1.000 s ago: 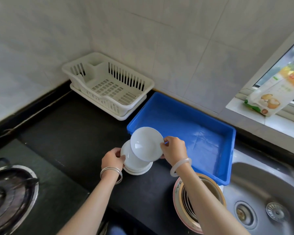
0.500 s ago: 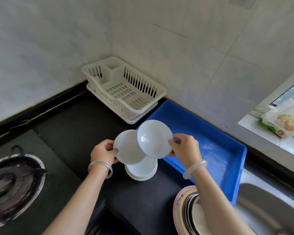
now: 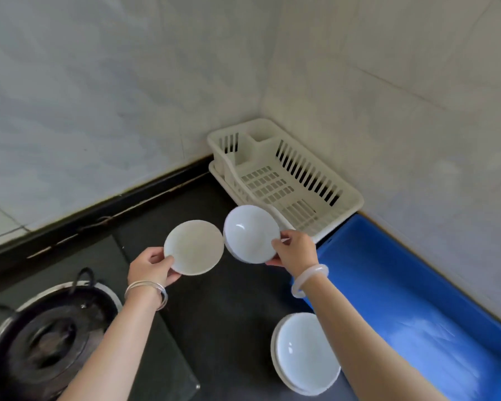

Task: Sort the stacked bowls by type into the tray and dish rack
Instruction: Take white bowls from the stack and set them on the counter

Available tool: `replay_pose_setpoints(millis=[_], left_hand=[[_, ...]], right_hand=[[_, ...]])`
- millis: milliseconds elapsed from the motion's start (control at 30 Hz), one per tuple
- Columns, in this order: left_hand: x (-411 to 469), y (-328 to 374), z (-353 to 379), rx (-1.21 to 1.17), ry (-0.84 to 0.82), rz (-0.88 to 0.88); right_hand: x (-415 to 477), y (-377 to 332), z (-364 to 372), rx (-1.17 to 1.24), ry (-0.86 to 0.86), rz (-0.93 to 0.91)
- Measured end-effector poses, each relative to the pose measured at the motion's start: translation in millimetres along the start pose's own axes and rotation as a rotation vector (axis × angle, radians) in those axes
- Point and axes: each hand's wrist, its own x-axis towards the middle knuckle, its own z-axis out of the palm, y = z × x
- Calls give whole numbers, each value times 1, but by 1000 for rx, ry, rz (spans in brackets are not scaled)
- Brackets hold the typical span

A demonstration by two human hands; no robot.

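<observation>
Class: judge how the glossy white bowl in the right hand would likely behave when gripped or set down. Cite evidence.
Probably slippery: the glossy bowl shows bright glare, and the right hand pinches only its rim. Likely rigid, since it keeps its round shape while held by one edge. Possibly breakable if ceramic, but the material cannot be confirmed.

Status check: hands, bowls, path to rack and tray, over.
Left hand grips flat bowl, right hand grips deep bowl. Remaining stack on counter. Nothing seen blocking dish rack or blue tray.
</observation>
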Motion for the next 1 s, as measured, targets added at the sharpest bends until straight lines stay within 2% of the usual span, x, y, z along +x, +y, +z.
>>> replay_pose_setpoints(millis=[300,600,1000], left_hand=[[96,17,-7,-112,207,-117],[157,22,-3,-168,216,-142],[183,16,3,-237,213,-161]], right_hand=[[99,-19,106,-63,-73,79],[167,-32,163,-22,-71,166],[196,-31,185,20,-38,212]])
